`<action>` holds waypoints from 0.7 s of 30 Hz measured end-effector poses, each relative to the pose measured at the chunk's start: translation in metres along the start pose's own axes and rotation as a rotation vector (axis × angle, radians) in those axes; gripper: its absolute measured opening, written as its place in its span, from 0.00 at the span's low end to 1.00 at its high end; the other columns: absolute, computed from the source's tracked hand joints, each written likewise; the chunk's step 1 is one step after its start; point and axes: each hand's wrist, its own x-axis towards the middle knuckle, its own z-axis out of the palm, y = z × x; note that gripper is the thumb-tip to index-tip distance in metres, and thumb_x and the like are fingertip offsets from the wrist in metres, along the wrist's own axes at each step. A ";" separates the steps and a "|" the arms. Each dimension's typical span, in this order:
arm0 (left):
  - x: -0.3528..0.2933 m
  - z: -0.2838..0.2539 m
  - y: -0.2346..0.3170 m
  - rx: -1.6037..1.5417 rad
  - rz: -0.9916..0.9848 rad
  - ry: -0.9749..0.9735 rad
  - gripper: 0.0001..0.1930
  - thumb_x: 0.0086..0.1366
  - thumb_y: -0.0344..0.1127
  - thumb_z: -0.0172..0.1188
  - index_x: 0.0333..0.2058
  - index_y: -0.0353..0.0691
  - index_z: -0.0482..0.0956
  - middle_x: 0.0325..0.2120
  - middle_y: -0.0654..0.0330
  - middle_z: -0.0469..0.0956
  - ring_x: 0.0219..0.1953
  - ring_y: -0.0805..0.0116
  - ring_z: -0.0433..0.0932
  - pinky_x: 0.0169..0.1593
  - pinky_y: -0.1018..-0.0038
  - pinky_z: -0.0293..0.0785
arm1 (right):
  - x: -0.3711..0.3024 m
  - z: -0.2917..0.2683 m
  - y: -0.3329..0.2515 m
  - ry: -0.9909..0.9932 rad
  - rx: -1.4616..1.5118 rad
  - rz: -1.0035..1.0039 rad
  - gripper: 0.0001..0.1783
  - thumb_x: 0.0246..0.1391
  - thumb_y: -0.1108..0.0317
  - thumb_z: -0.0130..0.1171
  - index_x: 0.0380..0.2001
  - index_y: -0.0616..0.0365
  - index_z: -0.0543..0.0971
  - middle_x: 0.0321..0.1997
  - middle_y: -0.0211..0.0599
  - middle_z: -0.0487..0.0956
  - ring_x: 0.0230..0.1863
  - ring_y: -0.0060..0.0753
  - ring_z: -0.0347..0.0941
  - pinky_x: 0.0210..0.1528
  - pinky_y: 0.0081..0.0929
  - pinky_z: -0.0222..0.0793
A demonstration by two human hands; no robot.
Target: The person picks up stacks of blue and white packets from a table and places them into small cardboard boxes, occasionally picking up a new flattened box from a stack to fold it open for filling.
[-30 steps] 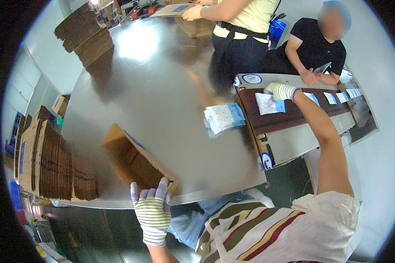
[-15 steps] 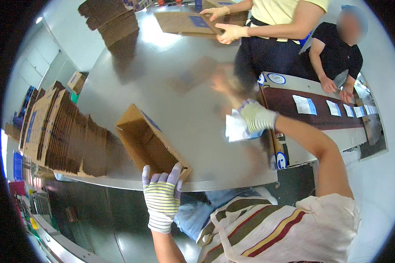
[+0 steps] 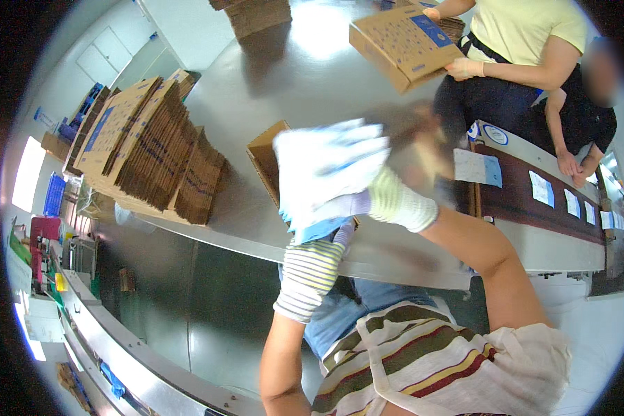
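Both my hands wear striped knit gloves. Between them is a stack of flat white-and-blue packets [image 3: 329,166], raised above the table's near edge and slightly blurred. My right hand [image 3: 399,201] grips the stack along its right side, thumb over the front. At the bottom edge my left hand [image 3: 310,270] is closed on it, its fingertips partly covered by the packets. Behind the stack stands an open cardboard box [image 3: 262,154]; most of it is hidden, so its inside cannot be seen.
Folded cardboard boxes [image 3: 145,149] are piled at the table's left. Across the metal table [image 3: 312,76], a person in a yellow top holds a cardboard box [image 3: 399,45]. At right, a dark conveyor belt [image 3: 516,184] carries white-and-blue packets [image 3: 542,188]; another person sits beside it.
My right hand has brought packets from near the belt's end to above the box. My left hand has left the box edge and taken hold of them. The view has shifted.
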 end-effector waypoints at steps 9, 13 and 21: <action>-0.009 -0.056 -0.007 -0.234 0.047 0.321 0.15 0.56 0.32 0.59 0.43 0.41 0.76 0.29 0.56 0.78 0.30 0.61 0.78 0.37 0.68 0.74 | 0.000 0.019 0.014 -0.507 -0.108 0.396 0.39 0.34 0.48 0.66 0.51 0.59 0.73 0.55 0.47 0.71 0.58 0.43 0.65 0.66 0.43 0.48; 0.045 -0.074 -0.039 -0.421 -0.154 0.466 0.12 0.58 0.29 0.55 0.42 0.38 0.76 0.32 0.50 0.78 0.36 0.53 0.78 0.43 0.63 0.73 | -0.008 0.030 0.021 -0.637 -0.211 0.434 0.47 0.24 0.47 0.71 0.52 0.60 0.72 0.54 0.52 0.71 0.61 0.47 0.61 0.69 0.46 0.42; 0.121 -0.004 -0.071 -0.034 -0.129 -0.704 0.15 0.60 0.38 0.50 0.40 0.38 0.80 0.39 0.48 0.78 0.44 0.51 0.77 0.46 0.63 0.74 | -0.013 0.003 -0.017 -0.542 -0.067 0.399 0.49 0.30 0.37 0.68 0.49 0.64 0.70 0.57 0.57 0.65 0.62 0.56 0.57 0.65 0.48 0.49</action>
